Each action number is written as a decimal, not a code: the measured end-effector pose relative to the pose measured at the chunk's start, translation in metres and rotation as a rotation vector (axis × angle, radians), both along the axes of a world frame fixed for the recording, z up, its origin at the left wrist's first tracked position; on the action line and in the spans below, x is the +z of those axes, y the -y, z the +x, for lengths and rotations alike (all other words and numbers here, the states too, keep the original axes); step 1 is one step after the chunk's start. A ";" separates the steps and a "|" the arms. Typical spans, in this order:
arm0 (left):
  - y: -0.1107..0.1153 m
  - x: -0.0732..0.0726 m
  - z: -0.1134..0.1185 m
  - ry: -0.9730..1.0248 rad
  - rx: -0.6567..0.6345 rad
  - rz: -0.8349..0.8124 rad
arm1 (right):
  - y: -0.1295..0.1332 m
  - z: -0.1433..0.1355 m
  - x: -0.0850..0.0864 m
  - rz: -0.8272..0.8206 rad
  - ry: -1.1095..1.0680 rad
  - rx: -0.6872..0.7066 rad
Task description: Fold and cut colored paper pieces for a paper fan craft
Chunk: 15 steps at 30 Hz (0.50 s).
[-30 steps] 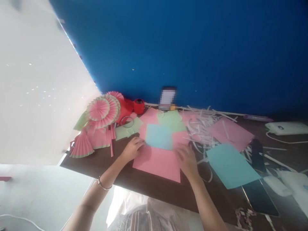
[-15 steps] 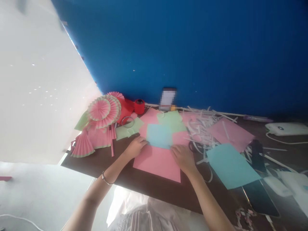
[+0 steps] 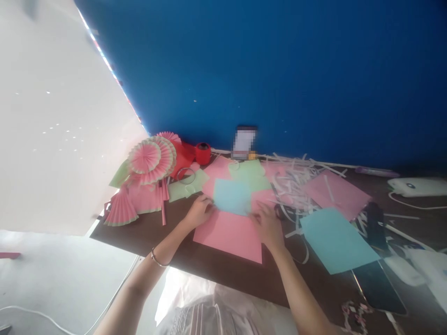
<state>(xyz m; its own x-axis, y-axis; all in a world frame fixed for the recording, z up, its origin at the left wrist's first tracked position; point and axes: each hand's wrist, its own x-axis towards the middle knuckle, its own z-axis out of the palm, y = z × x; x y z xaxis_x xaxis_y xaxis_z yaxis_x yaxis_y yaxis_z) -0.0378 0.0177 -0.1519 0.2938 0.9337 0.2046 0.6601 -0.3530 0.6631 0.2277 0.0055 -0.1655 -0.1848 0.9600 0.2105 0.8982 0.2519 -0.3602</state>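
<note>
A small blue paper lies at the middle, on top of pink and green sheets. My left hand is at its lower left corner, the fingers bent together at the paper's edge. At its lower right corner is my right hand, fingers partly spread and slightly blurred over the pink paper. A larger pink sheet lies below the blue one, between both hands. Behind the blue paper shows a green sheet. Whether the left fingertips pinch the blue paper is too small to tell.
Pleated pink paper fans and a red tape roll stand at the back left. White paper strips are heaped right of centre. A blue sheet partly covers a phone at the right.
My right hand's fingers have shifted slightly and spread a little at the blue paper's right corner. My left hand and the papers have hardly moved.
</note>
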 end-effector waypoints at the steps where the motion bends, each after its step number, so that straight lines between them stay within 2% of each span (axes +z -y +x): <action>1: 0.000 0.000 0.000 -0.002 0.005 0.004 | 0.000 -0.001 0.002 0.003 0.026 0.005; 10: -0.001 -0.003 0.001 -0.063 0.038 0.001 | 0.005 -0.012 0.018 -0.029 0.180 -0.037; 15: 0.006 0.007 0.007 -0.321 0.066 0.043 | 0.005 -0.015 0.020 -0.038 0.216 -0.045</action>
